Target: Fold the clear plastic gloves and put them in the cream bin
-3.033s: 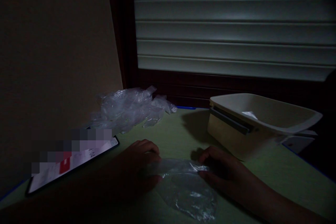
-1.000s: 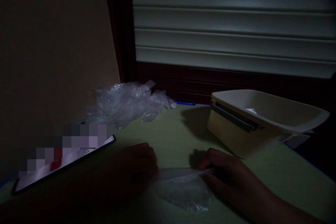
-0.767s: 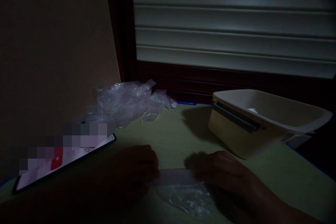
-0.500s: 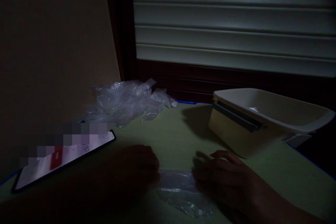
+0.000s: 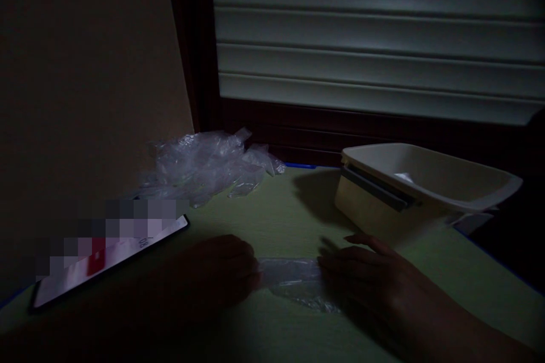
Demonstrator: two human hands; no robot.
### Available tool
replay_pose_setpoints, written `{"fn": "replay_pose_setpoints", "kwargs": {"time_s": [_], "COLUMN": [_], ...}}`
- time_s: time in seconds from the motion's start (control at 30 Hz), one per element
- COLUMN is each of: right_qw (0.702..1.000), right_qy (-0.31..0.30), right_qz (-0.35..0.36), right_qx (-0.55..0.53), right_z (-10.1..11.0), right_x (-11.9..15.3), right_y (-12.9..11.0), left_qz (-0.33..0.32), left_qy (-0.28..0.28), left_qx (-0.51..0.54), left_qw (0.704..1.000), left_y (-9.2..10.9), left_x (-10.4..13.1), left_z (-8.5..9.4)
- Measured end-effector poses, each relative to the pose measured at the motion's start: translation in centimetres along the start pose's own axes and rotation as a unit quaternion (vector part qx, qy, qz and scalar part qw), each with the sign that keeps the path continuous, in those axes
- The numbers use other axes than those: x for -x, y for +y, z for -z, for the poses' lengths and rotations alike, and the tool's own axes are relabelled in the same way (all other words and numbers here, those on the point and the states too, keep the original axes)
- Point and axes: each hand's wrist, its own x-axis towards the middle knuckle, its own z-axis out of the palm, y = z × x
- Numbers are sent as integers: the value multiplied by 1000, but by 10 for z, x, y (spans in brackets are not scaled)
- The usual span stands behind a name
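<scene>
A clear plastic bag lies in front of me on the pale green tabletop, its upper part flattened into a band. Its lower part is loose and wrinkled. My left hand, dim in the poor light, is closed with curled fingers at the bag's left end. At the right end, my right hand has its fingertips closed on the plastic, with one finger raised and stretched out. Both thumbs are hard to make out.
A heap of crumpled clear bags lies at the back left. A lit phone rests at the left. On the right stands a cream plastic bin with something small and shiny inside. Behind the table are slatted panels in a dark frame.
Both hands and the bag have shifted slightly away from me. The bag's loose lower part reaches less far toward me than before. The view has moved a little.
</scene>
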Motion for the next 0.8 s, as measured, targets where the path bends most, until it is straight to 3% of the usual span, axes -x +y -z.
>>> {"fn": "replay_pose_setpoints", "kwargs": {"time_s": [0.17,0.3,0.4,0.53,0.7,0.8], "right_qw": [1000,999,987,946,933,934], "right_qy": [-17,-30,-130,-281,-303,-310], "right_qz": [-21,-30,-48,-57,-78,-94], "right_qx": [-13,-28,-78,-151,-179,-149], "right_z": [9,18,20,18,22,27], "right_x": [-3,-17,-33,-46,-40,-29], "right_y": [-1,-11,-25,-38,-39,-35], "left_qz": [7,17,24,26,41,43], "left_qy": [39,0,17,41,27,55], "left_qx": [-43,-47,-52,-53,-20,-11], "left_qw": [998,999,998,997,999,997], "left_y": [2,8,13,15,15,17], "left_x": [-2,-4,-6,-8,-6,-6], "left_z": [2,6,8,9,9,11]}}
